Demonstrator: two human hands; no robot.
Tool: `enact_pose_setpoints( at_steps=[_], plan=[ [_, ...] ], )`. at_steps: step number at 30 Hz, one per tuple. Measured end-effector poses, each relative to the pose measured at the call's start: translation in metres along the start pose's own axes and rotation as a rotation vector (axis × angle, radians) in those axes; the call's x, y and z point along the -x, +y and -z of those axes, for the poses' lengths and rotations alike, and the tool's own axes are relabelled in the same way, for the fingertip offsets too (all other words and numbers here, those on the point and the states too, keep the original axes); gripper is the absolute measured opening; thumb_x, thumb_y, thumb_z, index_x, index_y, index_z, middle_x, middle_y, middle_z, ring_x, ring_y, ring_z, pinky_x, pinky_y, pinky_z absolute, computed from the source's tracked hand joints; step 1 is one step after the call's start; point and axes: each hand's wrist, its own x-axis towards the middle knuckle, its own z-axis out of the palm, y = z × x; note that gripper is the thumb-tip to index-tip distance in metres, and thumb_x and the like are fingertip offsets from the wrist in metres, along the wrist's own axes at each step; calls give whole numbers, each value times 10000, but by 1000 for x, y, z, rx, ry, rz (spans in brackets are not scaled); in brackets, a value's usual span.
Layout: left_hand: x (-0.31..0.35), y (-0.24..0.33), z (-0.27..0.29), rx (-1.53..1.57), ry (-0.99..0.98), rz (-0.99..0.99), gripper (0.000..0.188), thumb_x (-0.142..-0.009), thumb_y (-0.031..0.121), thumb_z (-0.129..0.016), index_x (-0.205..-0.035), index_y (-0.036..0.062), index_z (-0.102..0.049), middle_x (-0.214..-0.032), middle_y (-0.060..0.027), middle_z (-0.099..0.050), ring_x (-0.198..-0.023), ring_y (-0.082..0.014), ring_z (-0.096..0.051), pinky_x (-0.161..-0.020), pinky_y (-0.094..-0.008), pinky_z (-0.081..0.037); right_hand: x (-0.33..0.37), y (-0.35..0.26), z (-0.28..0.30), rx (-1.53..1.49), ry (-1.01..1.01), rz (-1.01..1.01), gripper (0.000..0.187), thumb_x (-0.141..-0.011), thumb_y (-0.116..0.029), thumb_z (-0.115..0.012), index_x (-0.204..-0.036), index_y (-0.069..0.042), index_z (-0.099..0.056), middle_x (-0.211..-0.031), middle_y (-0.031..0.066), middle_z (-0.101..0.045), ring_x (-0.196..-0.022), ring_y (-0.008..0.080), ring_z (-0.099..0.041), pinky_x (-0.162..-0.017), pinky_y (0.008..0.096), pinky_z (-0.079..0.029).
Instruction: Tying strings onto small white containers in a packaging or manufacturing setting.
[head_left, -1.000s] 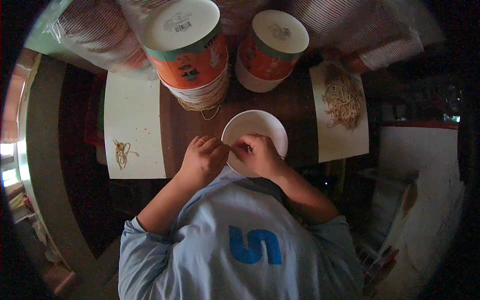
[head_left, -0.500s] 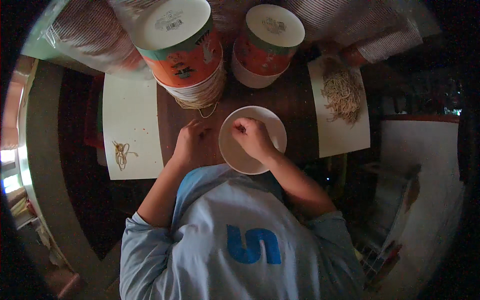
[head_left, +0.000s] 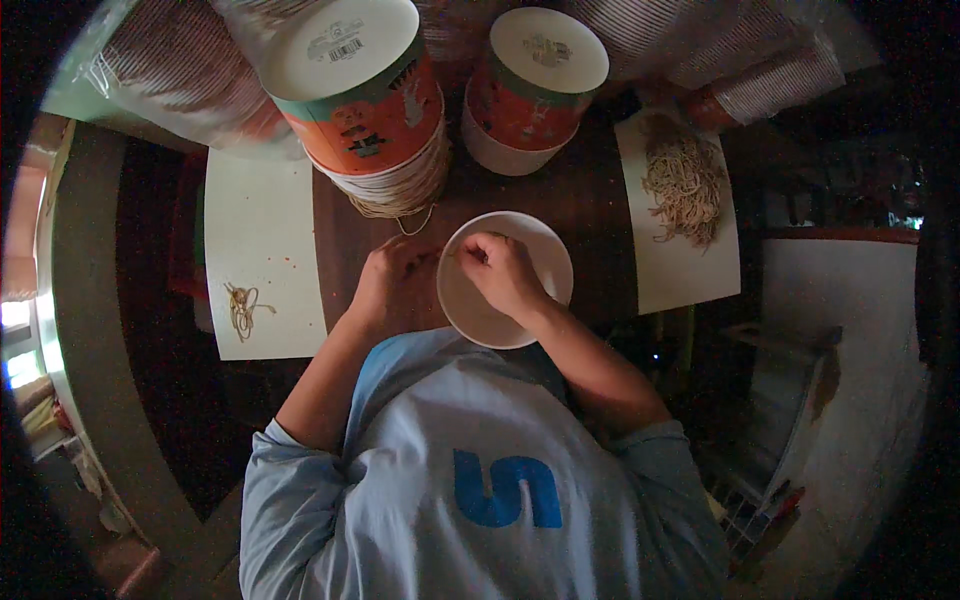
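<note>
A white paper bucket [head_left: 552, 295] stands mouth up before me, near my body. My right hand [head_left: 503, 275] reaches over its mouth, thumb and fingers pinched together at the left rim; a faint thin strand shows at the fingertips. Just left of the bucket is my left hand [head_left: 383, 284], fingers curled toward the rim. Whatever it holds is too small and dark to make out. Beyond it stands a tall upturned orange-and-green paper bucket stack [head_left: 365, 135], with cord [head_left: 412, 190] wound around its lower part and a loose loop hanging down.
A second upturned bucket stack [head_left: 530, 120] stands behind the open bucket. To the right, a heap of cord [head_left: 688, 190] lies on a white sheet [head_left: 690, 280]. Several cord pieces [head_left: 242, 310] lie on the left sheet [head_left: 265, 220]. Plastic-wrapped stacks of ribbed containers [head_left: 185, 70] line the back.
My right hand has moved slightly left toward the bucket's rim. My left hand has shifted a little right, so the two hands are closer together.
</note>
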Motion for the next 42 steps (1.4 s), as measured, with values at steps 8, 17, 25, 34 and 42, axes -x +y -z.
enact_pose_setpoints(
  at_steps=[8,17,25,34,42],
  plan=[
    [-2,-1,-1,46,-4,-10,204,-760,59,-556,-946,20,-629,-859,-169,-604,-789,-300,-582,-693,-342,-466,0,3,-3,24,7,-12,131,-782,-120,-615,-834,-1,-620,-782,133,-648,-699,228,-632,-622,318,-481],
    [-8,6,1,52,-73,-214,231,-636,50,-642,-860,-1,-624,-835,-159,-608,-763,-309,-584,-691,-345,-469,0,-8,-2,-36,11,-40,136,-765,-132,-600,-834,-20,-633,-794,154,-645,-732,299,-630,-642,367,-483],
    [0,2,0,-23,-135,-260,213,-690,71,-636,-899,34,-624,-814,-141,-602,-739,-267,-589,-663,-310,-476,11,1,-1,-3,-170,-21,310,-740,-209,-646,-968,-14,-568,-889,187,-626,-807,327,-613,-695,390,-480],
    [34,-16,8,469,-276,303,161,-727,28,-575,-880,-22,-584,-856,-57,-569,-793,-124,-557,-686,-273,-470,42,-25,10,255,-328,11,476,-683,-233,-657,-1072,-23,-480,-957,197,-588,-898,361,-574,-774,432,-459],
    [53,-12,2,633,-168,179,96,-747,9,-559,-837,-24,-560,-933,-65,-546,-868,-140,-539,-749,-257,-452,45,-19,33,431,-440,148,253,-677,-127,-584,-909,-30,-549,-883,146,-595,-839,327,-584,-710,429,-472]
  ],
)
